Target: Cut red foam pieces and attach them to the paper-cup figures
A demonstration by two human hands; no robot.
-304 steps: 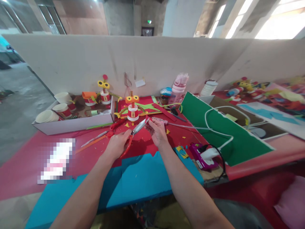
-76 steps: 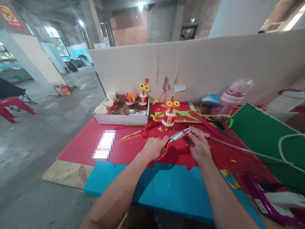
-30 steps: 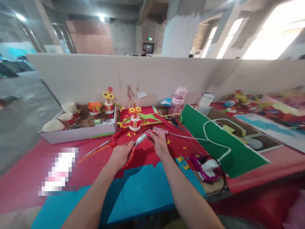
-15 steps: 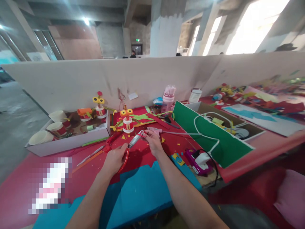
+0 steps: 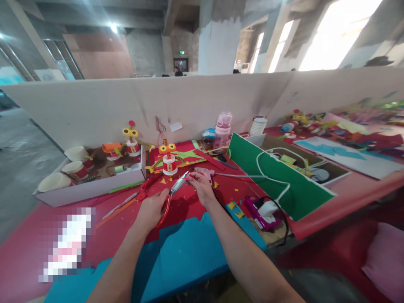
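Observation:
Over the red-covered table, my left hand (image 5: 153, 209) is closed around the red handles of a pair of scissors (image 5: 179, 184). The metal blades point up and to the right. A small red piece (image 5: 188, 177), apparently paper, is pinched in the fingers of my right hand (image 5: 203, 190) at the blade tips. How far the blades are parted is too small to tell. Just beyond the blades stands a paper-cup figure (image 5: 169, 165) with yellow eyes and coiled arms. Behind my right hand lies a pink glue gun (image 5: 206, 173), partly covered by the fingers.
A white box (image 5: 94, 191) with paper cups and another figure stands at left. To the right are a green-sided box (image 5: 268, 181) with a white cable over it and a purple power strip (image 5: 261, 214). Blue sheet (image 5: 183, 256) lies in front; a pink bottle (image 5: 223, 128) stands behind.

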